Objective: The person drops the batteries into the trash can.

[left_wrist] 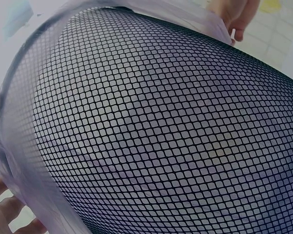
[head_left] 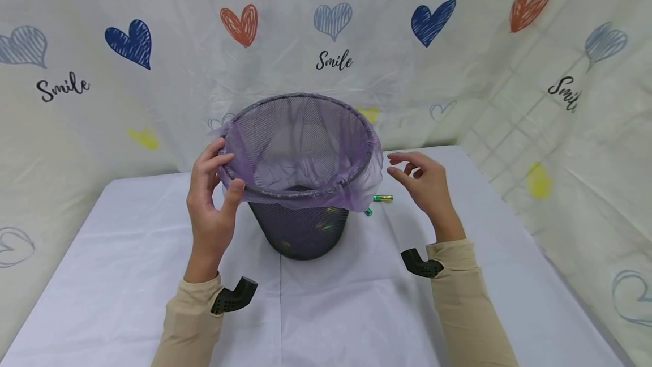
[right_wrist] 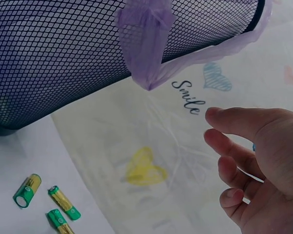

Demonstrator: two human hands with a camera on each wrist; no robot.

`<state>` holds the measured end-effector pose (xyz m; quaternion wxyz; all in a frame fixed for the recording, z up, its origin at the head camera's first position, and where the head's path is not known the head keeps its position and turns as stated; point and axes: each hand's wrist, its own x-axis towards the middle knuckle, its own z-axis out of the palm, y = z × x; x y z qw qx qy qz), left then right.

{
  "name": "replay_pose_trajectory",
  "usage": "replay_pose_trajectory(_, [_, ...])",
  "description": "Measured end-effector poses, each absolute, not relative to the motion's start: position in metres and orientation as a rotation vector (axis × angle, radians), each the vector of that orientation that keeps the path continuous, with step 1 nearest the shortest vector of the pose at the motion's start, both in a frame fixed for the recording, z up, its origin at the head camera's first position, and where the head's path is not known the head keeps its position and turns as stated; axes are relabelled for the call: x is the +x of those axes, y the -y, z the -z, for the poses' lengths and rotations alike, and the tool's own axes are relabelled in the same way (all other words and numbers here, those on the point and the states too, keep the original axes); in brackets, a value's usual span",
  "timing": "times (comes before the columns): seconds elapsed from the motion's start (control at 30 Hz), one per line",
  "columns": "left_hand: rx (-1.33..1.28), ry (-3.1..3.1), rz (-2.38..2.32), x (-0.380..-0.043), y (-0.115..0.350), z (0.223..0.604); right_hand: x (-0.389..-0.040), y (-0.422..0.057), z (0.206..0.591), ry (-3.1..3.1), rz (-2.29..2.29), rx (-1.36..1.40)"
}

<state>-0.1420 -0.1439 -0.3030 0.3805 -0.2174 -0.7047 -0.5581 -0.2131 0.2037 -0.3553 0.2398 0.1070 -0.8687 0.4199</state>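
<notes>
A black mesh wastebasket (head_left: pixel 300 237) stands on the table with a purple plastic bag (head_left: pixel 305 200) lining it and folded out over its rim. My left hand (head_left: pixel 211 208) grips the left side of the lined rim, fingertips on the edge and thumb at the front. In the left wrist view its fingers (left_wrist: pixel 10 207) show beside the bag's folded edge. My right hand (head_left: pixel 423 183) hovers to the right of the basket, fingers loosely bent, apart from the bag and holding nothing. The bunched bag edge (right_wrist: pixel 146 44) hangs down on that side.
Several green and gold batteries (head_left: pixel 383 198) lie on the white table (head_left: pixel 127 254) behind and right of the basket; one battery (right_wrist: pixel 64 202) shows plainly in the right wrist view. A curtain (head_left: pixel 285 72) printed with hearts and "Smile" hangs at the back and right.
</notes>
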Motion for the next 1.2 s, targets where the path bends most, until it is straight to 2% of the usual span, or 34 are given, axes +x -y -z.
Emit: replay_pose_trajectory(1.2, [-0.570,1.778,1.463,-0.144,0.144,0.305,-0.226,-0.215,0.413,2.520,-1.123,0.232])
